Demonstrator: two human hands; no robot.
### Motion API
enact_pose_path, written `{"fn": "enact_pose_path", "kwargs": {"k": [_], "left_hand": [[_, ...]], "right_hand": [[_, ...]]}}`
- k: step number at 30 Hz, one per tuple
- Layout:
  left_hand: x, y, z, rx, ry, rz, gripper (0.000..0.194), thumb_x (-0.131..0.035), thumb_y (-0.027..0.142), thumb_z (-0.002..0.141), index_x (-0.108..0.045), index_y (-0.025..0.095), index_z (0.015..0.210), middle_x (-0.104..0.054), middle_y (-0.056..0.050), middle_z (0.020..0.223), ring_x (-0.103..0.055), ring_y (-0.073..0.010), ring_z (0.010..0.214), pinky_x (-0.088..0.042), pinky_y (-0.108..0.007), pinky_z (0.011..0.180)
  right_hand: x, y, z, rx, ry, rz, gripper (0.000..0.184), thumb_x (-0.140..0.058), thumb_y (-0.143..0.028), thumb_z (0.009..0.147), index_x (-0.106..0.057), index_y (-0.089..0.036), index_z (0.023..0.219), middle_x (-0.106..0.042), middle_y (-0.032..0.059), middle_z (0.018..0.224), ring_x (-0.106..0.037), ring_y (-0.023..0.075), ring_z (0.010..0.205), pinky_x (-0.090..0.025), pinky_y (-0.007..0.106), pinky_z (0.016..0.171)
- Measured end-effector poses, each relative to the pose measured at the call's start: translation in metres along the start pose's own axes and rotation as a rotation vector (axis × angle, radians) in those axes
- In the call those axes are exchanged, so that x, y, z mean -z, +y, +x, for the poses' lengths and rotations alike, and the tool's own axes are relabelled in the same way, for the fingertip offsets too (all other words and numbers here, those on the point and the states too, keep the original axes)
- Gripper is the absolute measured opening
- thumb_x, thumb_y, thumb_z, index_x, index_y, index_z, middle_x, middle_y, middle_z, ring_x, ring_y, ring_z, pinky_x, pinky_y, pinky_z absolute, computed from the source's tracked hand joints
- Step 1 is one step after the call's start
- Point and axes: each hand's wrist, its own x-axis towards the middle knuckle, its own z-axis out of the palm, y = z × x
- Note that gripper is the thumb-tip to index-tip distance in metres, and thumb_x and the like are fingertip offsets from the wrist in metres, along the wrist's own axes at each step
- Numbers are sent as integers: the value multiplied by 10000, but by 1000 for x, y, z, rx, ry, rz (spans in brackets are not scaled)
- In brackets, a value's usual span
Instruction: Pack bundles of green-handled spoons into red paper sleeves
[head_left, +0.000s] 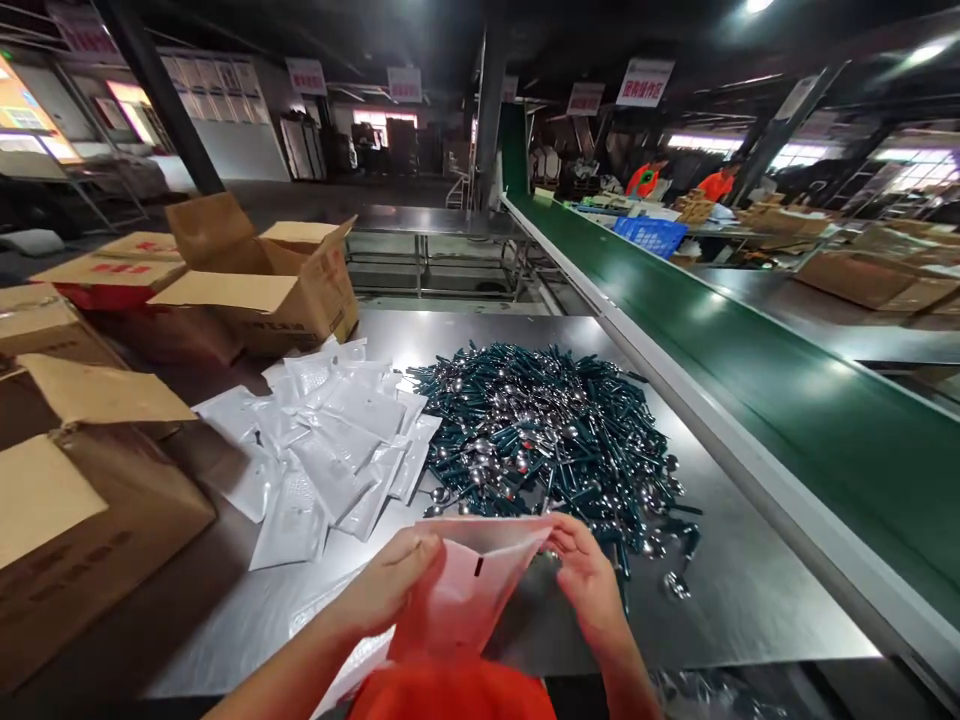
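Both hands are up at the six o'clock edge of the steel worktop (750, 600), and between them hangs a translucent pouch (469, 590), mouth upward. The left hand (386, 585) has its fingers pinched together on the pouch's left top corner; the right hand (585, 575) has its fingers clamped on the right top corner, so the thin film is stretched across the gap. Straight ahead at twelve o'clock lies the heap of green-handled spoons (544, 430), and at ten o'clock the spread of white pouches (330, 450) fans toward the cardboard boxes (262, 280). The risk I see is in that grip: slick film held only by its corners could slip from one pinch, and the mouth would fold shut or the pouch drop onto the worktop. The spoon heap looks loose, with strays at its three o'clock fringe near the conveyor belt (750, 350), so a careless brush there could send pieces skidding toward the moving belt. Pulling too hard may also tear the film.
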Motion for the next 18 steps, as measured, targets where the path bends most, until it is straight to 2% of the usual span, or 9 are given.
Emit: {"fn": "enact_pose_path", "kwargs": {"k": [1, 2, 3, 5, 7, 10, 12, 15, 18], "left_hand": [[0, 2, 0, 12, -6, -42, 482, -473, 600, 893, -743, 203, 932, -732, -45, 765, -663, -183, 729, -571, -353, 752], [1, 4, -1, 5, -13, -69, 490, -470, 604, 892, -742, 198, 910, -731, -48, 762, -657, -178, 706, -568, -340, 716], [2, 6, -2, -25, -17, -61, 487, -462, 597, 898, -743, 199, 923, -739, -59, 801, -662, -183, 729, -566, -346, 736], [8, 12, -5, -155, 18, 87, 466, -444, 565, 917, -741, 216, 1001, -751, -84, 934, -672, -208, 845, -546, -385, 858], [15, 18, -8, -294, 105, 322, 408, -460, 508, 928, -750, 235, 1018, -758, -85, 993, -677, -219, 914, -526, -377, 912], [25, 27, -13, -414, 195, 563, 283, -530, 383, 920, -767, 251, 1001, -788, -65, 941, -722, -208, 858, -561, -295, 773], [30, 34, -16, -537, 131, 599, 262, -547, 310, 922, -747, 250, 1080, -793, -70, 915, -737, -189, 783, -552, -247, 671], [33, 50, -17, -724, -74, 571, 306, -479, 299, 960, -740, 227, 1104, -775, -90, 790, -696, -156, 623, -480, -222, 539], [33, 66, -17, -743, -199, 563, 391, -389, 326, 984, -762, 210, 1011, -723, -87, 696, -625, -147, 551, -421, -243, 504]], "right_hand": [[-10, -18, 5, 90, -167, -52, 642, -736, -670, 633, -683, -217, 1084, -743, 100, 1010, -701, 277, 910, -580, 370, 806], [-20, -34, 9, 172, -245, -145, 434, -689, -582, 748, -717, -218, 983, -754, 82, 929, -708, 246, 853, -580, 341, 780], [-28, -48, 10, 252, -287, -219, 306, -639, -509, 820, -735, -222, 862, -754, 62, 828, -710, 220, 779, -580, 314, 749], [-39, -65, 8, 387, -317, -301, 273, -553, -377, 900, -743, -225, 775, -753, 45, 756, -717, 191, 714, -581, 269, 707], [-43, -70, 7, 494, -320, -297, 236, -538, -308, 908, -759, -232, 874, -772, 39, 815, -736, 188, 732, -589, 247, 695], [-41, -71, 8, 673, -324, -279, 228, -585, -254, 884, -747, -270, 1044, -783, 29, 900, -749, 195, 766, -597, 240, 695], [-39, -76, 12, 757, -363, -223, 259, -603, -235, 884, -733, -311, 1095, -782, 20, 877, -742, 189, 732, -591, 243, 663], [-37, -86, 16, 756, -491, -58, 240, -591, -258, 914, -736, -343, 1085, -755, 14, 801, -693, 166, 647, -545, 249, 583], [-34, -91, 16, 672, -543, 47, 206, -565, -267, 925, -759, -306, 979, -717, 21, 770, -648, 158, 620, -496, 252, 549]]}}
